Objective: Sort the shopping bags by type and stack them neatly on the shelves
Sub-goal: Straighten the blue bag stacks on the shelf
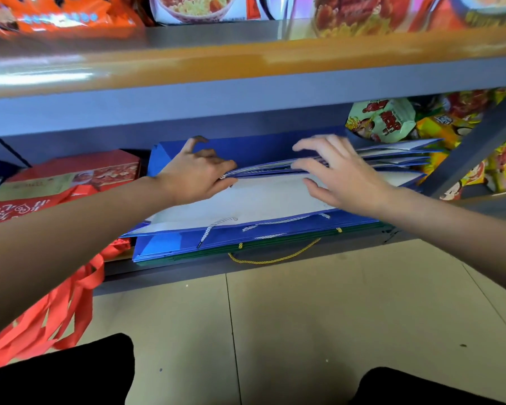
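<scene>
Blue paper bags [260, 241] — flat stack on the lower shelf [246, 273], red bags [27, 206] beside. Your left hand [193, 176] pinches upper bag edges; your right hand [342, 179] — fingers spread — presses them.

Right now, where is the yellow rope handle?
In the head view, the yellow rope handle hangs off the lower shelf's front edge, under the blue bag stack.

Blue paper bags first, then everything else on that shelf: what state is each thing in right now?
Blue paper bags: flat, stacked; the upper ones fanned apart.
Top bag: mouth gaping, white inside showing.
Yellow cord handle: dangling over the shelf edge.
Left hand: pinching bag edges.
Right hand: fingers spread over the bags.
Red fabric bags: lying flat, straps hanging to the floor.
Snack packets: piled, sealed.
</scene>
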### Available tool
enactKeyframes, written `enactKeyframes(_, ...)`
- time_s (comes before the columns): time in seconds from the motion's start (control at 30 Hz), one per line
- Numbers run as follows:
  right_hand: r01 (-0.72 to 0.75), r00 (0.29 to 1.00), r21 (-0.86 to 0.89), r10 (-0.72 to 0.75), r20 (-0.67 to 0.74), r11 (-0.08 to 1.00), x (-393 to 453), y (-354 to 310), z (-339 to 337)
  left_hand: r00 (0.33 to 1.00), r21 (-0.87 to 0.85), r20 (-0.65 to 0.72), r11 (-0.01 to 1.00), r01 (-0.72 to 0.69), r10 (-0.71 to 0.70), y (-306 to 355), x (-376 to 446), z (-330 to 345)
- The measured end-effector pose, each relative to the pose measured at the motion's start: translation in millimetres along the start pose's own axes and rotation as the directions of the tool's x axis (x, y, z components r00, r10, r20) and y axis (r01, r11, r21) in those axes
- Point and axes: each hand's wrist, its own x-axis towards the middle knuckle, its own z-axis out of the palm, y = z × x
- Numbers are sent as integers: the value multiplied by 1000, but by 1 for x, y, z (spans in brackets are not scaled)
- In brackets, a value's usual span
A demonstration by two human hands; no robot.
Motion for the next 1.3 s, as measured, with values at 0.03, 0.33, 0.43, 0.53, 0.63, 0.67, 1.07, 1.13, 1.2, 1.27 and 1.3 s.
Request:
enactKeyframes(0.03,32,999,37,-32,-8,999,-4,-8,3,999,-16,41,1000,10,-10,-2,1,1)
enactKeyframes(0.33,-489,751,385,153,643,783,13,-80,66,981,-83,189,995,49,-33,0,2,4)
enactKeyframes(0.43,-425,769,354,125,627,833,31,-95,83,977,-85,212,995,43,-24,0,2,4)
enactKeyframes(0.53,-399,821,408,122,558,821,44,-112,94,977,-75,215,997,28,-11,1,1,6)
enactKeyframes(0.63,-429,830,447,148,537,785,52,-111,96,982,-81,187,996,23,-7,2,0,5)
enactKeyframes(0.67,-448,827,477,149,542,756,54,-107,95,984,-83,181,996,19,-4,2,0,4)
enactKeyframes(1.07,-290,841,302,92,533,908,56,-107,91,975,-38,222,999,-5,13,6,-3,5)
enactKeyframes(1.13,-340,835,258,164,526,904,52,-98,88,973,-58,229,998,-6,20,7,-3,6)
enactKeyframes(1.2,-499,803,261,329,496,826,41,-88,87,973,-72,231,997,-7,23,8,-3,4)
enactKeyframes(1.27,-633,738,262,466,488,728,28,-81,86,971,-71,236,997,-11,28,8,-3,4)
enactKeyframes(1.3,-650,722,244,486,492,720,21,-79,85,969,-70,244,997,-16,33,8,-3,4)
